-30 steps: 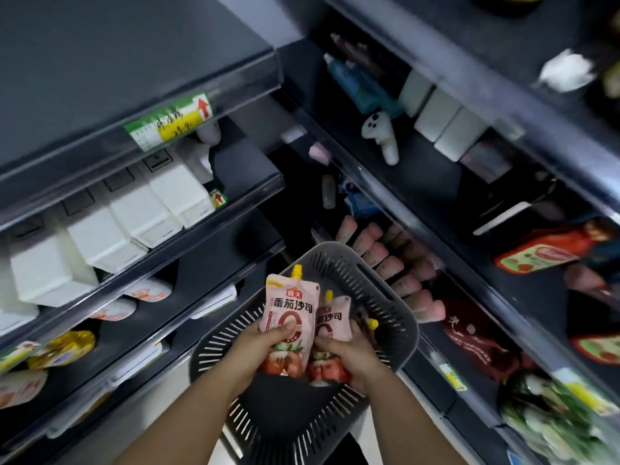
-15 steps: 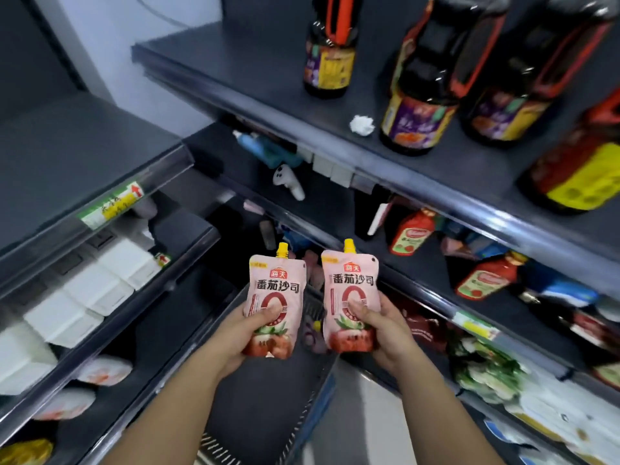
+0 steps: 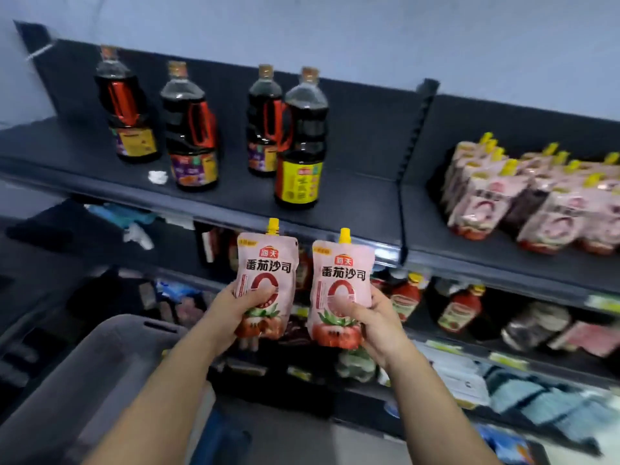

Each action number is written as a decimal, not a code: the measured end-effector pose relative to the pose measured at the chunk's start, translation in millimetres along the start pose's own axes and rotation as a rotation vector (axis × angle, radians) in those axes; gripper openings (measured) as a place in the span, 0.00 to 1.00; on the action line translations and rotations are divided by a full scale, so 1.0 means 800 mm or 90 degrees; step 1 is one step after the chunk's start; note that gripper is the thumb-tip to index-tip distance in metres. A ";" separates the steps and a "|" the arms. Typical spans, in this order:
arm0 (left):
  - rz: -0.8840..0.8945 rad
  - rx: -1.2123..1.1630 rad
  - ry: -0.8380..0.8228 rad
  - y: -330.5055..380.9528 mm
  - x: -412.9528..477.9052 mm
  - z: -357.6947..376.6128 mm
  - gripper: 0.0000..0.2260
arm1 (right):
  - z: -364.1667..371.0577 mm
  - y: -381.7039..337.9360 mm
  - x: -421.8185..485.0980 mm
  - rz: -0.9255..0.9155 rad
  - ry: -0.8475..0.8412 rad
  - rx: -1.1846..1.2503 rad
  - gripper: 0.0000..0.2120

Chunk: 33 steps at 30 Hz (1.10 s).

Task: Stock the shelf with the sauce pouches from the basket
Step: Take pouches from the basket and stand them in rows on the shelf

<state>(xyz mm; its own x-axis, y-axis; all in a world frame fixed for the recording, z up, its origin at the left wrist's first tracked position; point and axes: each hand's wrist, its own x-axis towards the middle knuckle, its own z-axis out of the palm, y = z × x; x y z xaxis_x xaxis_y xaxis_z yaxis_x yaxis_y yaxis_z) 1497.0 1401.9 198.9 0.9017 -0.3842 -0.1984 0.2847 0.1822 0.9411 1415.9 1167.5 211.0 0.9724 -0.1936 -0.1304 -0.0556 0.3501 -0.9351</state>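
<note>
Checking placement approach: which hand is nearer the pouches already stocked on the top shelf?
Right. The right hand is below-left of the stocked pouches; the left hand is farther left.

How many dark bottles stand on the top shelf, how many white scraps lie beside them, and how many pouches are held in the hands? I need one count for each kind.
Dark sauce bottles: 4
White crumpled scrap: 1
Tomato sauce pouches: 2, one in the left hand, one in the right hand
Total: 7
</note>
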 end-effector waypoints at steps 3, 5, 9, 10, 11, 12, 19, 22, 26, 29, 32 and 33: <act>0.019 -0.040 -0.046 -0.014 0.009 0.116 0.35 | -0.090 -0.054 -0.037 -0.043 0.034 -0.046 0.19; 0.022 -0.050 -0.090 -0.020 0.013 0.186 0.32 | -0.145 -0.087 -0.060 -0.059 0.061 -0.059 0.19; 0.010 -0.034 -0.204 -0.025 0.026 0.321 0.33 | -0.251 -0.149 -0.108 -0.101 0.125 -0.067 0.20; 0.006 -0.027 -0.232 -0.026 0.031 0.357 0.32 | -0.279 -0.163 -0.119 -0.112 0.148 -0.060 0.21; 0.000 -0.024 -0.250 -0.027 0.035 0.388 0.32 | -0.304 -0.174 -0.129 -0.123 0.170 -0.049 0.21; -0.003 -0.020 -0.266 -0.029 0.041 0.419 0.30 | -0.327 -0.186 -0.137 -0.134 0.193 -0.034 0.22; 0.044 0.012 -0.393 -0.032 0.097 0.606 0.20 | -0.463 -0.262 -0.145 -0.226 0.297 -0.018 0.23; 0.058 -0.007 -0.412 -0.035 0.133 0.679 0.19 | -0.520 -0.293 -0.132 -0.247 0.321 -0.013 0.22; 0.054 0.002 -0.448 -0.041 0.185 0.763 0.24 | -0.590 -0.327 -0.107 -0.272 0.355 -0.027 0.22; 0.048 -0.002 -0.455 -0.055 0.215 0.815 0.23 | -0.638 -0.349 -0.092 -0.272 0.385 -0.053 0.27; 0.035 0.015 -0.446 -0.074 0.241 0.851 0.23 | -0.684 -0.366 -0.075 -0.253 0.381 -0.082 0.28; 0.034 0.026 -0.438 -0.079 0.250 0.858 0.24 | -0.697 -0.369 -0.067 -0.242 0.371 -0.089 0.27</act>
<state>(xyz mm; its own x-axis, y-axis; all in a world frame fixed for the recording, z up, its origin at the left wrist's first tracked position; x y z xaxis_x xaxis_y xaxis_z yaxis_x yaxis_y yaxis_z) 1436.2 692.2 288.0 0.4988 -0.8650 0.0550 0.2204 0.1880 0.9571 1253.7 563.2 310.3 0.6525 -0.7518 0.0954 0.1970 0.0467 -0.9793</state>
